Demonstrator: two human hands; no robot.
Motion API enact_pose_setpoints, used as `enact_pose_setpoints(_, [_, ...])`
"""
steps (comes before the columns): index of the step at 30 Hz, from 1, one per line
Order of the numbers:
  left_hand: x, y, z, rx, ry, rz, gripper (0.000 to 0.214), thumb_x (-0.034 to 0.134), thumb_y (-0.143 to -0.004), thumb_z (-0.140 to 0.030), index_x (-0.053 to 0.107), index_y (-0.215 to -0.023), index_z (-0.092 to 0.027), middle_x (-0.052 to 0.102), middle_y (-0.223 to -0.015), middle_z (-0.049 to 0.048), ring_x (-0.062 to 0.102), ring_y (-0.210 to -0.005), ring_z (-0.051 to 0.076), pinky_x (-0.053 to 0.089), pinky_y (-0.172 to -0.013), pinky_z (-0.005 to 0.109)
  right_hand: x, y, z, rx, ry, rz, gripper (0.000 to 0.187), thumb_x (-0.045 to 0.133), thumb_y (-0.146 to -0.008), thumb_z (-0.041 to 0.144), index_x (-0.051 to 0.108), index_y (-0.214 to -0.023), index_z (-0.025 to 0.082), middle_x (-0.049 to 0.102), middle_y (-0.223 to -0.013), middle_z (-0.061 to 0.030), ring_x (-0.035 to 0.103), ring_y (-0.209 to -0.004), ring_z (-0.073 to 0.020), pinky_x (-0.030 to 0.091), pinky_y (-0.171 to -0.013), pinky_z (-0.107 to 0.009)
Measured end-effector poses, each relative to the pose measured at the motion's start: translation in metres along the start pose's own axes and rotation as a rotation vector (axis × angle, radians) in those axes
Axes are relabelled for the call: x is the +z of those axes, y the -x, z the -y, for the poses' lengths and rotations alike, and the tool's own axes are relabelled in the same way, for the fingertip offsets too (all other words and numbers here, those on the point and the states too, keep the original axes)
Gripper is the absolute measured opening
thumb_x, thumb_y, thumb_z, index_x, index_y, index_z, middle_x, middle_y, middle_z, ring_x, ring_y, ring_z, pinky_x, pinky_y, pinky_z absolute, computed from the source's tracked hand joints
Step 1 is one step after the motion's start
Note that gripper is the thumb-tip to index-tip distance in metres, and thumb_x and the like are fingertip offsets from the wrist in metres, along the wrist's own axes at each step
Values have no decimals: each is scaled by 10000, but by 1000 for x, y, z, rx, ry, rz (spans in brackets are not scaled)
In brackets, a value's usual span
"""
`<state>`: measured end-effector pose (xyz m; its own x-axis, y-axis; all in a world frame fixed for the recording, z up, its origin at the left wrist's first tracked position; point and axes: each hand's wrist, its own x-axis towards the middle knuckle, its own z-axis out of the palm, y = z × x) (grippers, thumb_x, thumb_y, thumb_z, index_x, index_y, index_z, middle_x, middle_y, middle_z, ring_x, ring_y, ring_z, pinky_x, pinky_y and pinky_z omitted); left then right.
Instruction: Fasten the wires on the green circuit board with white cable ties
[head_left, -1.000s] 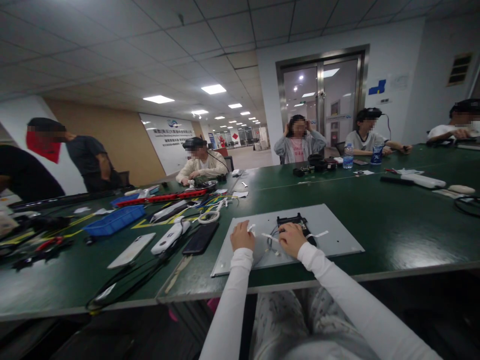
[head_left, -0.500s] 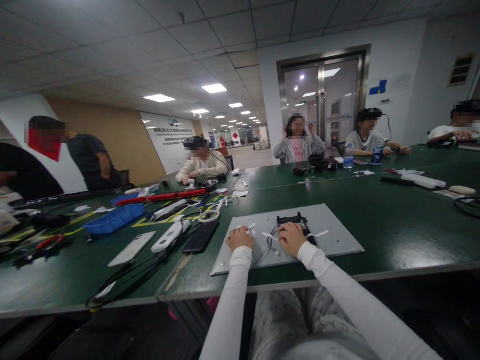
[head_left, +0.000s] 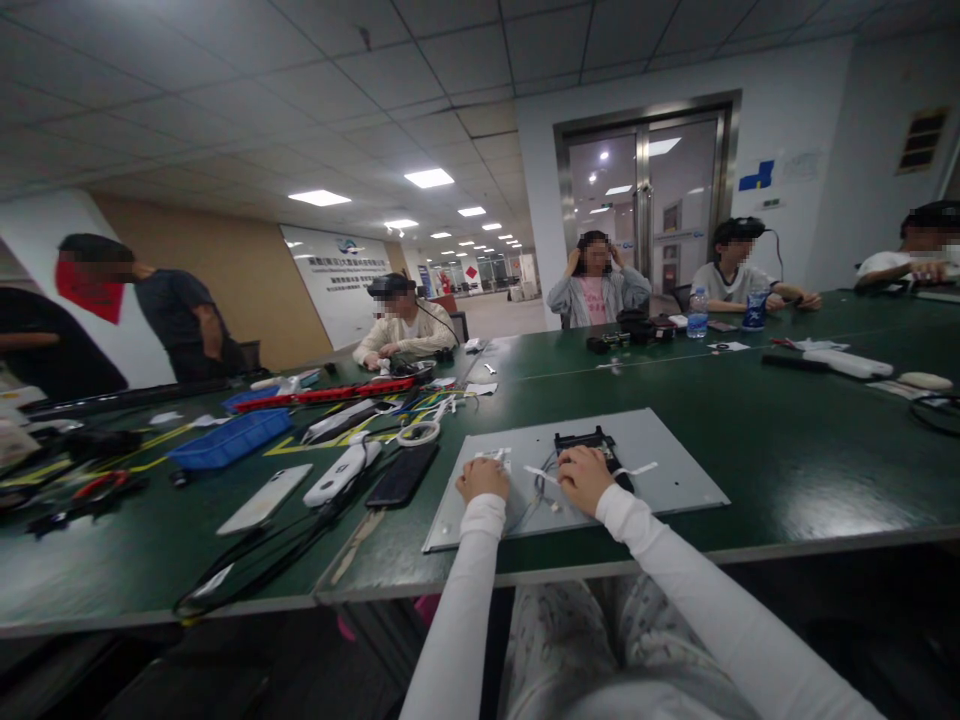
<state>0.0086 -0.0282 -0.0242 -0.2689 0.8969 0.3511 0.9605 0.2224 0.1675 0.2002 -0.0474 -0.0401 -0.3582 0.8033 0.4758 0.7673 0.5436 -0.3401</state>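
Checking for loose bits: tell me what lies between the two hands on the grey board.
In the head view, between the left hand and the right hand lie a white strip and thin looped wires on the grey board.

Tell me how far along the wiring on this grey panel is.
Done: a black module sits on the grey panel, with white tape strips beside it. In hand: the left hand and right hand rest at the thin wires. Left: the wires between the hands seem loose.
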Motion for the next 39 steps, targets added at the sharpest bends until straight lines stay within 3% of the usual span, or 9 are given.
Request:
enact_pose_setpoints(20, [-1, -2, 2, 51, 19, -38, 295, 436, -684, -171, 617, -908, -236, 560, -1053, 33, 443, -1001, 207, 371, -786, 324, 0, 0, 0, 0, -5, 5, 176, 455, -720, 195, 629, -714, 211, 530, -996, -20, 364, -952, -182, 210, -823, -356])
enact_pose_setpoints(39, [-7, 3, -4, 192, 121, -53, 361, 430, -698, -115, 549, -1008, -255, 523, -1094, 18, 431, -1018, 190, 378, -793, 321, 0, 0, 1, 6, 15, 6, 170, 459, -714, 195, 627, -716, 218, 534, -983, -18, 384, -937, -175, 220, -815, -352])
